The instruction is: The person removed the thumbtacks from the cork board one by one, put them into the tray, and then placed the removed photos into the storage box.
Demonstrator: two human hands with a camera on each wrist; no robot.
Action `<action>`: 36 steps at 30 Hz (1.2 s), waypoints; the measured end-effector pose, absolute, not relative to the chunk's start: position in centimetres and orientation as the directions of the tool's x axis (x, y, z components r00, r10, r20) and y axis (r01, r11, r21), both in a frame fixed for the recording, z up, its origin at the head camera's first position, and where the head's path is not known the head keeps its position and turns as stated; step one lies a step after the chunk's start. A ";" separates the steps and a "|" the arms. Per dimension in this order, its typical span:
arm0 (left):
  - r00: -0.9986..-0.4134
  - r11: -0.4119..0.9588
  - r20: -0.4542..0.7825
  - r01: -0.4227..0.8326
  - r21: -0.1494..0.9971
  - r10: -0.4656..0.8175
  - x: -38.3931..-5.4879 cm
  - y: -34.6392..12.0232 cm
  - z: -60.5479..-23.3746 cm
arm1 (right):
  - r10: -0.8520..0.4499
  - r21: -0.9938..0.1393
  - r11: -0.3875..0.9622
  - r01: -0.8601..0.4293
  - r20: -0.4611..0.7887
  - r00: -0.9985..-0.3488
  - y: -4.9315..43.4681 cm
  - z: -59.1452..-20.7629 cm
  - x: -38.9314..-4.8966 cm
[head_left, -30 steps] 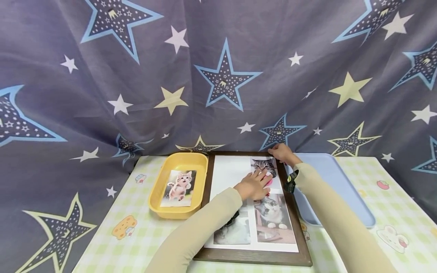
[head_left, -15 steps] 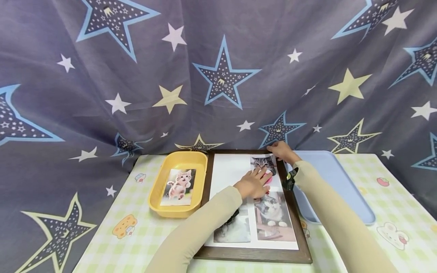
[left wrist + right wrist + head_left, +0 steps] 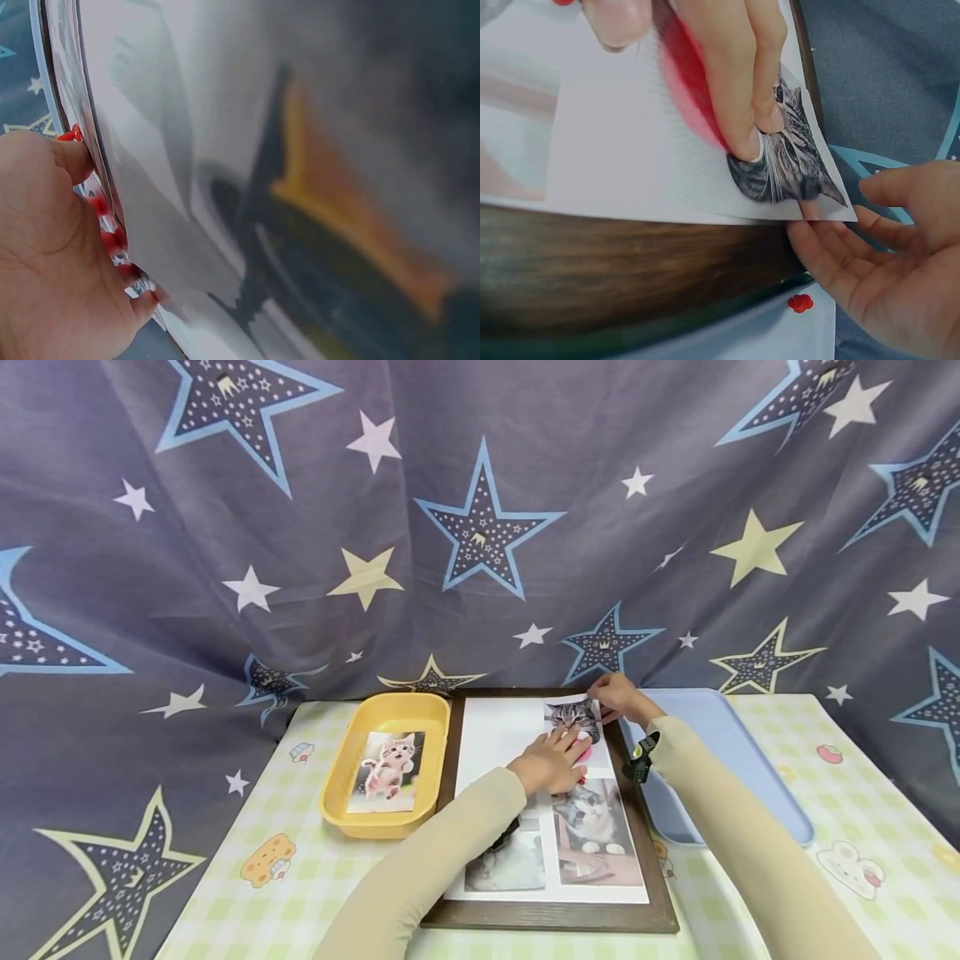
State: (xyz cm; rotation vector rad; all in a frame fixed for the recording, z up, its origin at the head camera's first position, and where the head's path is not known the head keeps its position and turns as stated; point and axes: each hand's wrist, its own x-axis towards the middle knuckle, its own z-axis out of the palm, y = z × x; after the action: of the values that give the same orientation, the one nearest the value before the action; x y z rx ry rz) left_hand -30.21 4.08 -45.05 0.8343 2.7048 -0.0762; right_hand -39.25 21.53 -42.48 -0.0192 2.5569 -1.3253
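A dark brown wooden picture frame point(image 3: 551, 916) lies on the table, with a white backing and several cat photos in it. My left hand point(image 3: 551, 765) rests with spread fingers on the tabby cat photo point(image 3: 572, 718) at its upper right, over the pink patch. At that photo's outer corner is my right hand point(image 3: 619, 697). In the right wrist view its fingers point(image 3: 821, 259) lie at and under the paper edge, and the thumb stands apart from the corner. A grey cat photo point(image 3: 596, 835) lies below. The left wrist view shows the left hand point(image 3: 67, 247) against a glossy, reflecting surface.
Left of the frame stands a yellow tray point(image 3: 333, 781) holding a kitten photo point(image 3: 386, 772). A light blue tray point(image 3: 738, 760) lies to the right, partly behind the right sleeve. The star-patterned curtain point(image 3: 330, 527) hangs behind the checked tablecloth point(image 3: 247, 910).
My right fingers have shifted slightly at the upper right corner, and more of them shows beside the photo edge. The left hand stays on the photo. The head view has turned a little to the right.
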 end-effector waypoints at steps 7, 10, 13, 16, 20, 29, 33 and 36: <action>-0.785 0.830 -0.311 0.557 0.026 0.536 -30.1 4.2 -44.7 | -0.160 -0.828 0.541 0.147 -0.273 -0.949 22.3 -42.1 -38.4; -0.782 0.829 -0.316 0.558 0.032 0.538 -30.2 4.1 -44.5 | -0.174 -0.836 0.523 0.167 -0.296 -0.939 22.4 -42.0 -38.2; -0.779 0.829 -0.321 0.558 0.039 0.539 -30.4 4.0 -44.6 | -0.185 -0.847 0.497 0.190 -0.317 -0.930 22.6 -42.2 -38.0; -0.776 0.829 -0.327 0.557 0.044 0.539 -30.5 4.0 -44.7 | -0.196 -0.858 0.473 0.199 -0.323 -0.926 22.8 -42.4 -37.9; -0.774 0.826 -0.318 0.562 0.052 0.547 -30.5 4.1 -44.7 | -0.215 -0.875 0.433 0.218 -0.335 -0.917 23.4 -42.7 -37.7; -0.778 0.820 -0.268 0.563 0.104 0.568 -30.5 4.1 -45.0 | -0.247 -0.890 0.389 0.238 -0.349 -0.904 24.0 -43.3 -37.4; -0.785 0.823 -0.253 0.557 0.110 0.566 -30.7 4.1 -45.0 | -0.251 -0.888 0.394 0.238 -0.353 -0.901 24.0 -43.5 -37.4; -0.784 0.819 -0.242 0.561 0.121 0.572 -30.8 4.1 -45.0 | -0.251 -0.884 0.402 0.236 -0.354 -0.901 24.0 -43.6 -37.4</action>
State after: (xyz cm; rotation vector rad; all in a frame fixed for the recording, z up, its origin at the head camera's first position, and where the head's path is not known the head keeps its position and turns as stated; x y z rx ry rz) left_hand -30.77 4.09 -44.99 0.8699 2.7359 0.0611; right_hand -37.37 24.01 -43.63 -0.0124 2.2298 -1.5097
